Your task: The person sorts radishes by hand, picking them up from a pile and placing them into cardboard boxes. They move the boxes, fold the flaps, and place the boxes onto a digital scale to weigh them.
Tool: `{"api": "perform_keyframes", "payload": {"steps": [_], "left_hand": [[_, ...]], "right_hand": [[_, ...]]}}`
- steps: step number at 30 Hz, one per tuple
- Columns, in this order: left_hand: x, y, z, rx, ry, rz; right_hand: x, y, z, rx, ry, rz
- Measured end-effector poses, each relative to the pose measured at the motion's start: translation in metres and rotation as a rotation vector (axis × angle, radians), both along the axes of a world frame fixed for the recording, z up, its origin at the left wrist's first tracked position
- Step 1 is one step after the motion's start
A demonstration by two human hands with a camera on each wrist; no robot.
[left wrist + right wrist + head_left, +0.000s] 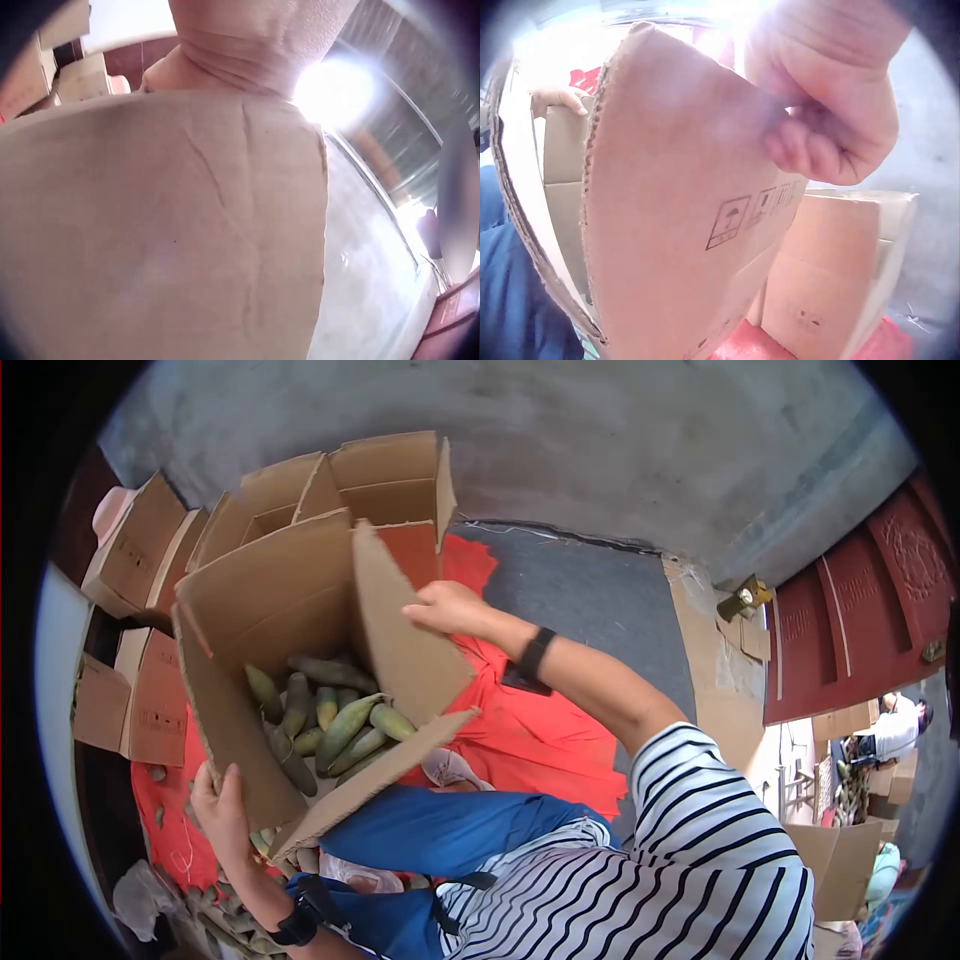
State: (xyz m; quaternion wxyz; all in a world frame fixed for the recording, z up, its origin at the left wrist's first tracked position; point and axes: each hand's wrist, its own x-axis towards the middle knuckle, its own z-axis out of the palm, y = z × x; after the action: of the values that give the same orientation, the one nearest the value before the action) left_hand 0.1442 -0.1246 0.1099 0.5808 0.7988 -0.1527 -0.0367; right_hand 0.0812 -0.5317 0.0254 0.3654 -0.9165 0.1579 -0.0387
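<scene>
A cardboard box [295, 595] stands tilted before me with its top flaps up. Inside lie several long, tapered green vegetables [350, 732]. My right hand [445, 608] grips the edge of the right flap, its fingers curled over the cardboard in the right wrist view, above printed handling marks. At the near left corner my left hand [222, 815] holds the box, thumb over the edge and fingers on the outside. A broad cardboard panel [165, 225] fills much of the left wrist view and hides the left fingers.
More open cardboard boxes [385, 480] stand behind, and others [150, 695] at the left. Red cloth [540, 725] covers the floor around my legs. Loose vegetables [215, 915] lie at the lower left beside a clear plastic bag [140, 900]. Another person [897, 728] sits beyond the red door [850, 600].
</scene>
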Motion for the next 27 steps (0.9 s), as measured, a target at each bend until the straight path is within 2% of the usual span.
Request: {"api": "perform_keyframes", "payload": {"steps": [2,5,6,8,9,10,11,12,14,16,18,20,22,24,27], "left_hand": [[-0.007,-0.036,0.007,0.129,-0.03,-0.142],[-0.04,-0.112,0.016,0.181,-0.066,-0.311],[-0.06,-0.141,0.022,0.136,0.053,-0.368],[-0.082,-0.183,0.003,0.152,0.01,-0.527],[-0.109,-0.222,-0.021,0.19,-0.134,-0.603],[-0.123,-0.242,-0.042,0.096,-0.125,-0.671],[-0.14,-0.265,-0.072,0.032,-0.09,-0.695],[-0.157,-0.284,-0.085,0.087,-0.07,-0.746],[-0.189,-0.313,-0.112,0.088,-0.228,-0.814],[-0.211,-0.331,-0.103,0.12,-0.193,-0.887],[-0.215,-0.332,-0.075,0.152,-0.268,-0.881],[-0.198,-0.321,-0.051,0.243,-0.354,-0.906],[-0.171,-0.294,-0.055,0.319,-0.396,-0.82],[-0.143,-0.251,-0.057,0.492,-0.331,-0.728],[-0.104,-0.163,-0.069,0.552,-0.361,-0.532]], "right_hand": [[-0.056,-0.031,-0.007,0.037,-0.041,-0.062],[-0.154,-0.063,0.002,0.072,0.037,-0.264],[-0.19,-0.072,0.005,0.074,0.074,-0.347],[-0.261,-0.088,0.01,-0.009,0.13,-0.51],[-0.317,-0.097,0.01,-0.065,0.14,-0.605],[-0.364,-0.102,0.011,-0.122,0.139,-0.684],[-0.396,-0.103,0.011,-0.276,0.179,-0.765],[-0.428,-0.107,0.011,-0.33,0.245,-0.853],[-0.484,-0.119,0.01,-0.331,0.34,-0.972],[-0.52,-0.124,0.003,-0.378,0.451,-1.047],[-0.572,-0.148,-0.053,-0.764,0.481,-1.02],[-0.572,-0.173,-0.053,-0.343,0.137,-1.218],[-0.486,-0.159,0.014,-0.422,0.177,-1.125],[-0.4,-0.137,0.057,-0.521,-0.108,-0.836],[-0.287,-0.101,0.063,-0.376,-0.303,-0.462]]}}
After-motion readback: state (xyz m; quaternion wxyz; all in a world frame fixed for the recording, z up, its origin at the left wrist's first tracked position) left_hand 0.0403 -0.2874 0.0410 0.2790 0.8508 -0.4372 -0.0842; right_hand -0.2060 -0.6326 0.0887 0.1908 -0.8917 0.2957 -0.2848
